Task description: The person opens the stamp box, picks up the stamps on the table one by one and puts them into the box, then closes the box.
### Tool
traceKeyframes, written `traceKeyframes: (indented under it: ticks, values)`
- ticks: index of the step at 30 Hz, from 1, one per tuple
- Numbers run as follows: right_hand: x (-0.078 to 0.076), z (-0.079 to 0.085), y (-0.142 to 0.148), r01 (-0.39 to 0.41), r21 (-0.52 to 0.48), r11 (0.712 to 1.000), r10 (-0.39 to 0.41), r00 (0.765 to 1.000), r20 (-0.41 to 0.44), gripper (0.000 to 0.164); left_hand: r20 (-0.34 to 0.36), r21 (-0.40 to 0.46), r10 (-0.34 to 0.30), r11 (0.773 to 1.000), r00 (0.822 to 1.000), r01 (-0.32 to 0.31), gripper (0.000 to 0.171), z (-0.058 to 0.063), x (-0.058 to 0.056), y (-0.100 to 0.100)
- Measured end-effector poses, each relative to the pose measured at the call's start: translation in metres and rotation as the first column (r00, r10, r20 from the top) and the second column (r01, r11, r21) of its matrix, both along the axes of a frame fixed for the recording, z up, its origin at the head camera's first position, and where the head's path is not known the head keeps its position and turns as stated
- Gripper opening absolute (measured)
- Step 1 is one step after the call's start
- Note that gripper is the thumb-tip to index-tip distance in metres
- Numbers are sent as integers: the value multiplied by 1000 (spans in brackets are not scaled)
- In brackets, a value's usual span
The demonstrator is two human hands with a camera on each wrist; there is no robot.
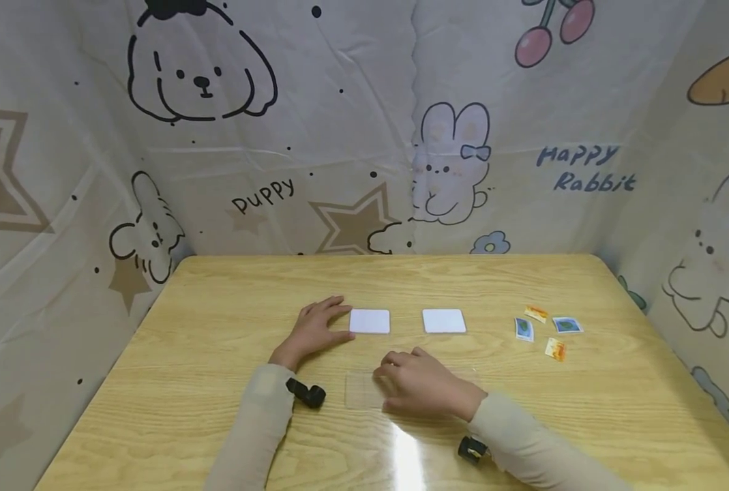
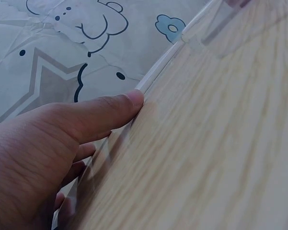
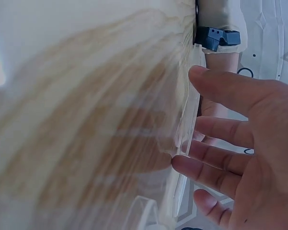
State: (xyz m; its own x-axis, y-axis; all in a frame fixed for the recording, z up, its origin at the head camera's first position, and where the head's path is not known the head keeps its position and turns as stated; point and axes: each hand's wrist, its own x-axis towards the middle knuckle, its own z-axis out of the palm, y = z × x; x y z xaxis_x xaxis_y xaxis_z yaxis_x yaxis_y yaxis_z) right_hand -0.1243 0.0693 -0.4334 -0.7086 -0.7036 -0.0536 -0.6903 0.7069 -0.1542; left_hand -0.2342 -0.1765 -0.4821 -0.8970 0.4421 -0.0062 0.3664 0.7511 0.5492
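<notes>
Two white rectangular cards lie on the wooden table, a left white card [image 1: 370, 321] and a right white card [image 1: 444, 321]. My left hand [image 1: 315, 331] is at the left card's side, with thumb and forefinger spread toward its near and far left corners. In the left wrist view its thumb [image 2: 129, 100] rests along a thin white edge. Across a clear plastic strip [image 1: 362, 390] lies my right hand [image 1: 422, 383], palm down and fingers loosely bent. The right wrist view shows its thumb [image 3: 215, 84] apart from the fingers, fingertips close to the clear rim.
At the right lie several small picture pieces: two blue ones with a green leaf shape, a left blue piece [image 1: 524, 329] and a right blue piece [image 1: 567, 324], and two orange ones, a far orange piece [image 1: 536, 313] and a near orange piece [image 1: 556, 349]. Printed cloth [image 1: 364, 136] surrounds the table.
</notes>
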Motion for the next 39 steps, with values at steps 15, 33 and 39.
traceKeyframes:
  ticks: [15,33,39]
  values:
    - [3,-8,1,0,1,1000,0,1000,-16,55,-6,4,2,1000,1000,-2,65,-1,1,1]
    - [0,14,70,179,-331,926,-148,982,117,41,108,135,-14,991,994,-1,64,41,7,25]
    - [-10,20,112,285,-385,878,-250,958,138,45,63,192,-30,981,998,18,68,63,1,65]
